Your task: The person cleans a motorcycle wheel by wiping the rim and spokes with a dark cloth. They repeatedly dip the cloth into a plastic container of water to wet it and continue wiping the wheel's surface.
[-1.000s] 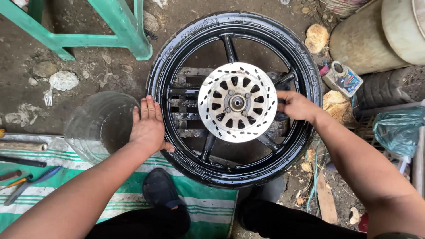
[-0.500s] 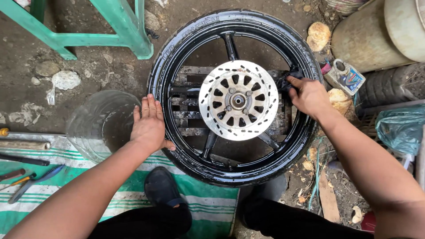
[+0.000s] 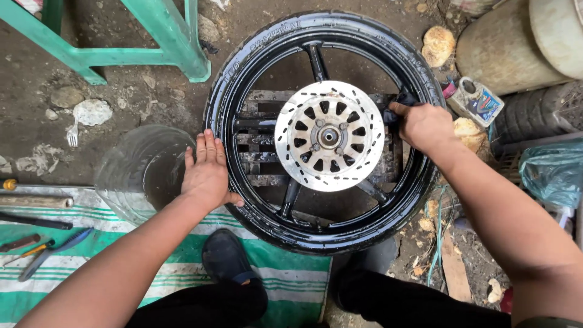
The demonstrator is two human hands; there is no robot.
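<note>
A black motorcycle wheel with its tyre (image 3: 322, 30) lies flat on the dirt ground, wet and glossy. A round silver brake disc (image 3: 328, 135) with slots sits at its hub. My left hand (image 3: 206, 172) rests flat on the tyre's left side, fingers together and pointing away from me. My right hand (image 3: 423, 124) is inside the rim at the right, beside the disc, closed on a dark cloth (image 3: 399, 103) pressed against a spoke.
A clear plastic tub (image 3: 143, 170) stands left of the wheel. A green stool frame (image 3: 152, 36) is at the back left. Hand tools (image 3: 36, 222) lie on a green striped mat (image 3: 91, 267). A small oil bottle (image 3: 480, 100) and drums (image 3: 516, 42) are at the right.
My right hand has moved up along the inside of the rim, from the right of the disc to its upper right. My left hand has stayed put.
</note>
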